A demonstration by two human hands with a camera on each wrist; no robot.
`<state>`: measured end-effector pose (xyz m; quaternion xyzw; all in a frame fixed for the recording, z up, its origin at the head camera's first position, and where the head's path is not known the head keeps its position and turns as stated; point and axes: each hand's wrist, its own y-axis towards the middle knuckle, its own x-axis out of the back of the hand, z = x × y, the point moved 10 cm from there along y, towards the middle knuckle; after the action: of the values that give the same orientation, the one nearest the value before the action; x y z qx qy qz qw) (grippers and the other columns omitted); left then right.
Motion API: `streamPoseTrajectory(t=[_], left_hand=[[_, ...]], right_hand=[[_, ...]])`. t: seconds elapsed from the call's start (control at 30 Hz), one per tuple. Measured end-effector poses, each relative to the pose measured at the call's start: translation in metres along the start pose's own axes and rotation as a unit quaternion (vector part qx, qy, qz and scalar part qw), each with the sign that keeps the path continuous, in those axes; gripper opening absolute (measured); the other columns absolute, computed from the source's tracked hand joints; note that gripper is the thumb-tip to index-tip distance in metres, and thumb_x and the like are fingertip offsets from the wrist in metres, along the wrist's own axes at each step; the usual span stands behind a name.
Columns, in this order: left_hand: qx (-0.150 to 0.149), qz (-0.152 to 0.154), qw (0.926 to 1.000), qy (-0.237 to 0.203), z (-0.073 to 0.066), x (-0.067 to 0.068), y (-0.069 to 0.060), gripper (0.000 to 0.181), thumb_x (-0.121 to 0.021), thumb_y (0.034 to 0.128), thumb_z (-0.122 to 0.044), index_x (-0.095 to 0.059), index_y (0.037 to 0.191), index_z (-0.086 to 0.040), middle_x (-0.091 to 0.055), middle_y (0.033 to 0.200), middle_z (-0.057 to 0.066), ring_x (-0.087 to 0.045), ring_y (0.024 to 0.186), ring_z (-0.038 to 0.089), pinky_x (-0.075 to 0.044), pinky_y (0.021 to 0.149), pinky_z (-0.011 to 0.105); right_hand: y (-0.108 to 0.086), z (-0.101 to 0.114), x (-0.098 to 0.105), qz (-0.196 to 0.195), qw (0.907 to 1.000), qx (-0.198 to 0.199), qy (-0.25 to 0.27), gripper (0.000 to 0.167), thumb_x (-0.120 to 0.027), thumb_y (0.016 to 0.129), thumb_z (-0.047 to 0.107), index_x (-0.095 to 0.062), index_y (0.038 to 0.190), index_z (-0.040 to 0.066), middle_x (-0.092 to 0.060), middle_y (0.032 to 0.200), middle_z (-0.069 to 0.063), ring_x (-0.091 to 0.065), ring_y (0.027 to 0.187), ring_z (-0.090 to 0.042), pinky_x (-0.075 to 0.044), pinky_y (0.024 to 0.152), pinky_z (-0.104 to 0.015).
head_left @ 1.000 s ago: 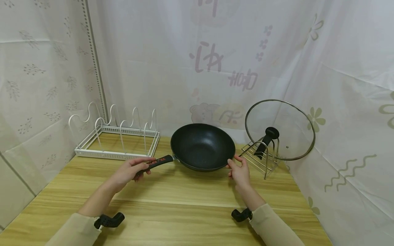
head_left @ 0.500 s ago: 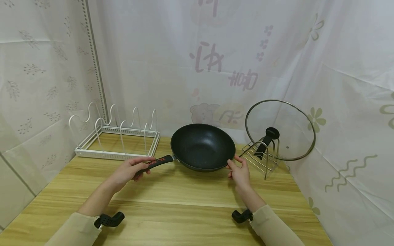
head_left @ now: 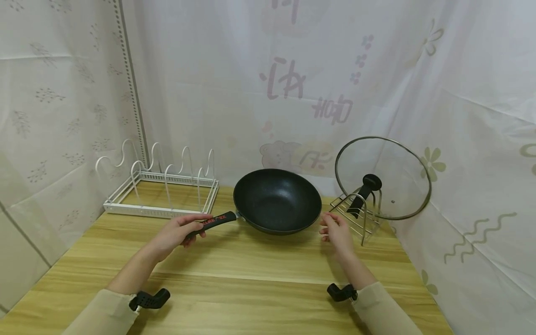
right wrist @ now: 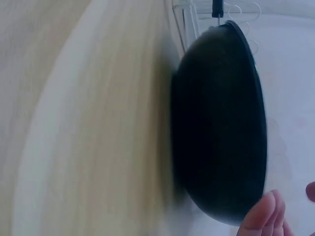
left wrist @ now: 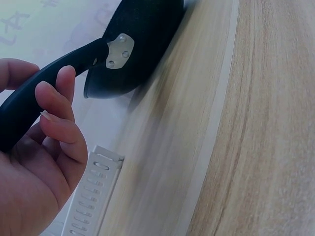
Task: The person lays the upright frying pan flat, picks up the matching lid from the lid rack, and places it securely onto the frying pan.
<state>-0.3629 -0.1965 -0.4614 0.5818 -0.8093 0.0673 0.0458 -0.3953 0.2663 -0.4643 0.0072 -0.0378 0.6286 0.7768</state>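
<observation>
A black wok [head_left: 277,200] sits on the wooden table near the back curtain, its long handle [head_left: 219,219] pointing left toward me. My left hand [head_left: 177,232] grips that handle; in the left wrist view the fingers [left wrist: 61,105] curl around it, below a riveted metal bracket. Just off the wok's right rim is my right hand [head_left: 338,234], its fingers loosely bent with nothing held. From the right wrist view, fingertips [right wrist: 261,211] appear close to the wok's edge, and whether they touch cannot be told there.
At the back left stands a white wire rack [head_left: 161,186] with curved dividers. On the right, a glass lid [head_left: 398,172] with a black knob leans upright in a small metal wire stand [head_left: 363,223], close to my right hand. Printed curtains surround the wooden table [head_left: 251,288].
My right hand has let go of the wok's rim and shifted a little to the right. The left hand keeps its grip on the handle, and the wok stays in place.
</observation>
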Motion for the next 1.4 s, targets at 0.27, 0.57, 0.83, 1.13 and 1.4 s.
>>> streamPoseTrajectory(t=[0.27,0.57,0.83,1.13,1.4], left_hand=[[-0.001,0.001,1.0,-0.002,0.0,0.0,0.0,0.05,-0.059,0.1129,-0.02,-0.055,0.158,0.002,-0.075,0.096,0.006,-0.048,0.064,0.009,-0.042,0.06,0.026],[0.0,0.001,1.0,-0.001,0.001,0.0,0.0,0.05,-0.058,0.1135,-0.02,-0.054,0.158,0.002,-0.074,0.095,0.002,-0.049,0.064,0.009,-0.042,0.06,0.027],[0.001,0.003,1.0,-0.004,0.001,-0.001,0.0,0.051,-0.058,0.1138,-0.02,-0.053,0.159,0.002,-0.074,0.095,0.002,-0.049,0.064,0.009,-0.042,0.06,0.026],[0.008,0.004,1.0,-0.003,0.002,-0.001,0.0,0.05,-0.058,0.1143,-0.021,-0.053,0.16,0.0,-0.074,0.097,0.003,-0.048,0.065,0.01,-0.042,0.061,0.027],[0.008,0.001,1.0,-0.006,0.002,0.0,0.0,0.05,-0.058,0.114,-0.019,-0.053,0.159,0.001,-0.073,0.095,0.002,-0.048,0.064,0.009,-0.042,0.06,0.026]], right_hand=[[-0.006,0.039,0.01,0.027,0.9954,0.081,-0.043,0.038,-0.061,0.114,0.023,-0.06,0.142,-0.003,-0.07,0.112,0.009,-0.07,0.101,-0.003,-0.06,0.089,-0.021],[-0.006,0.081,0.044,0.001,0.9905,0.129,-0.047,0.045,-0.063,0.113,0.03,-0.058,0.147,0.0,-0.067,0.12,0.012,-0.067,0.111,-0.002,-0.056,0.094,-0.016],[0.005,0.099,0.091,-0.057,0.9897,0.125,-0.041,0.049,-0.065,0.111,0.037,-0.058,0.15,0.008,-0.064,0.124,0.008,-0.064,0.111,-0.004,-0.055,0.094,-0.014],[0.02,0.087,0.14,-0.137,0.986,0.092,-0.027,0.028,-0.066,0.109,0.032,-0.066,0.135,0.02,-0.065,0.11,0.017,-0.061,0.093,-0.003,-0.051,0.077,-0.013],[0.032,0.07,0.156,-0.148,0.9862,0.051,-0.054,0.041,-0.063,0.11,0.037,-0.06,0.145,0.015,-0.06,0.11,0.019,-0.059,0.098,-0.001,-0.05,0.08,-0.011]])
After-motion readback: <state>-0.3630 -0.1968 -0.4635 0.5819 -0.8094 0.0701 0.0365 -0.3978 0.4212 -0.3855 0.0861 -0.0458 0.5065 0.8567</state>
